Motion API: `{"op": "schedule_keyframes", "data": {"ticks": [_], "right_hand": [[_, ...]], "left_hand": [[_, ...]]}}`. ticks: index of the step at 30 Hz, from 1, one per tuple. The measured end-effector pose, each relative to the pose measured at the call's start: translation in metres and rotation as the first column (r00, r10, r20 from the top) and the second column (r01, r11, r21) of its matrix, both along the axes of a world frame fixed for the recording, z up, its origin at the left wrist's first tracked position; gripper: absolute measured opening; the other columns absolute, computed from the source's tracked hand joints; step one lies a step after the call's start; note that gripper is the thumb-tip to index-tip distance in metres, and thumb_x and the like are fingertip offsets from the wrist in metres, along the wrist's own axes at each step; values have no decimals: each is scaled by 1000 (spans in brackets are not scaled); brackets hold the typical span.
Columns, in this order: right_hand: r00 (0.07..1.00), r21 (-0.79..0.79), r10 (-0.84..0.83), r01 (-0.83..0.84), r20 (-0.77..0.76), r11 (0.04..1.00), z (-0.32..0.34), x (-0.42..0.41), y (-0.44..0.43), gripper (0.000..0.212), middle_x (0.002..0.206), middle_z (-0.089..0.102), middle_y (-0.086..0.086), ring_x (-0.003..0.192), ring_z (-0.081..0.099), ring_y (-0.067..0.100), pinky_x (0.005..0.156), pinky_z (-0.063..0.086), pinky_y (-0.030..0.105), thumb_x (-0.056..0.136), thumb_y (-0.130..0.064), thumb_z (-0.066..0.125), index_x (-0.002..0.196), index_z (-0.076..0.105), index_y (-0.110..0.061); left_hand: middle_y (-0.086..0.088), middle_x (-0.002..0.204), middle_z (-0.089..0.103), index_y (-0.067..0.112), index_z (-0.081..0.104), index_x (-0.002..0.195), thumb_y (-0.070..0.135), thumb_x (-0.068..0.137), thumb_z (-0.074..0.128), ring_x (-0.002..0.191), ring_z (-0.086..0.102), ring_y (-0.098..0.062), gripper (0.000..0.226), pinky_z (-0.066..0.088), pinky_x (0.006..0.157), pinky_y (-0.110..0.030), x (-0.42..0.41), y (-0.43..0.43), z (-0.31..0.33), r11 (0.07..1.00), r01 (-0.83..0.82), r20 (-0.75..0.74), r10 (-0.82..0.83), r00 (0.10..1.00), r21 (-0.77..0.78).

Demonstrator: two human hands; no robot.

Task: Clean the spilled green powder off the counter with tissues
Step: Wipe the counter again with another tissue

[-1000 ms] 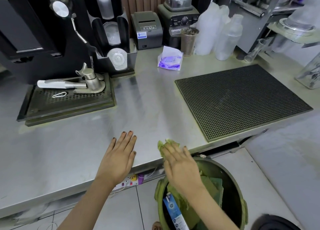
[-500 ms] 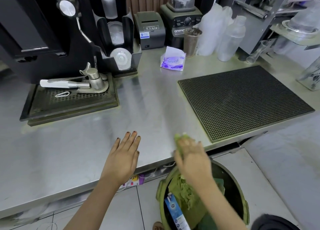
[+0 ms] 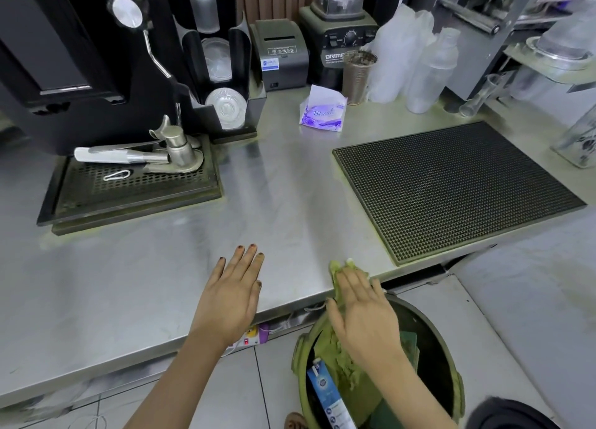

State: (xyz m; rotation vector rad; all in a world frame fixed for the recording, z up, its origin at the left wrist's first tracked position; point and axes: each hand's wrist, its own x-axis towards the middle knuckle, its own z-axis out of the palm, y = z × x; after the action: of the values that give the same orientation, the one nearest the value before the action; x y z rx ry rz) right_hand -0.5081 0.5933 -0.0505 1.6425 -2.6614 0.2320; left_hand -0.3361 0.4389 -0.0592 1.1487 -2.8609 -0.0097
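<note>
Here, left hand (image 3: 230, 294) rests on counter (image 3: 129, 283); right hand (image 3: 364, 312) presses one tissue (image 3: 337, 269).

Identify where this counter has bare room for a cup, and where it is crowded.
Bare counter lies between the drip tray and the rubber mat, from the tissue pack to the left hand. The back row around the blender is crowded.

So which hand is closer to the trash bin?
Right. The right hand is at the counter edge just above the bin; the left hand lies flat on the counter, further left.
</note>
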Motion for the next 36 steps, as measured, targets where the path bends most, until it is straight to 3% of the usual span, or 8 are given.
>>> {"op": "schedule_keyframes", "data": {"ticks": [4,7,13,18,23,28,32,36], "right_hand": [[993,-24,-9,12,117,1000,9,-23,-60,71,134,52,14,132,40,25,112,18,38,89,-48,13,133,45,-2],[990,-1,-23,23,138,1000,9,-60,-140,76,140,44,17,136,31,28,113,18,41,85,-49,8,140,33,-2],[988,139,-92,74,126,988,4,-101,-234,64,151,23,18,142,14,29,115,6,41,96,-40,27,145,13,-1],[990,-10,-11,13,143,1000,-2,-78,-136,78,149,31,16,142,18,25,118,9,38,85,-52,5,144,21,-4],[998,48,45,-47,31,998,8,-56,-53,82,144,39,12,138,30,23,113,7,34,87,-57,-1,139,33,-4],[996,86,-57,51,73,995,6,-87,-157,80,122,57,28,119,50,38,104,34,49,83,-50,16,129,44,9],[996,179,-51,36,78,983,11,-120,-248,69,142,35,27,136,27,35,112,15,44,95,-45,22,140,21,7],[999,166,21,-28,39,986,11,-138,-268,61,147,29,22,139,22,31,114,13,42,97,-37,22,143,17,3]], "left_hand": [[-1,141,44,15,47,133,31,91,22,131,39,-18,51,26,108,-38,-1,0,1,1000,-11,23,11,1000,-3],[-2,137,49,15,51,129,29,90,27,127,45,-20,48,20,108,-33,0,0,3,1000,-2,14,2,1000,0],[-2,138,48,15,50,131,28,90,29,128,44,-21,47,18,106,-33,0,-1,3,1000,12,-10,-12,1000,-3],[-2,138,47,15,50,131,28,90,27,128,44,-21,48,20,105,-34,0,0,4,1000,8,-9,-8,1000,11],[-1,141,44,15,47,133,31,96,17,131,39,-19,50,13,108,-32,1,0,4,999,-1,2,1,1000,40],[0,142,43,17,46,133,29,92,27,132,37,-17,48,11,108,-31,0,0,3,999,-2,-12,3,1000,47],[0,143,40,17,43,135,31,96,18,134,34,-17,49,12,108,-31,1,-1,0,999,4,-6,-4,1000,39],[0,144,39,16,42,136,35,97,6,134,33,-18,56,12,109,-30,1,-1,0,999,0,-12,1,1000,49]]}}
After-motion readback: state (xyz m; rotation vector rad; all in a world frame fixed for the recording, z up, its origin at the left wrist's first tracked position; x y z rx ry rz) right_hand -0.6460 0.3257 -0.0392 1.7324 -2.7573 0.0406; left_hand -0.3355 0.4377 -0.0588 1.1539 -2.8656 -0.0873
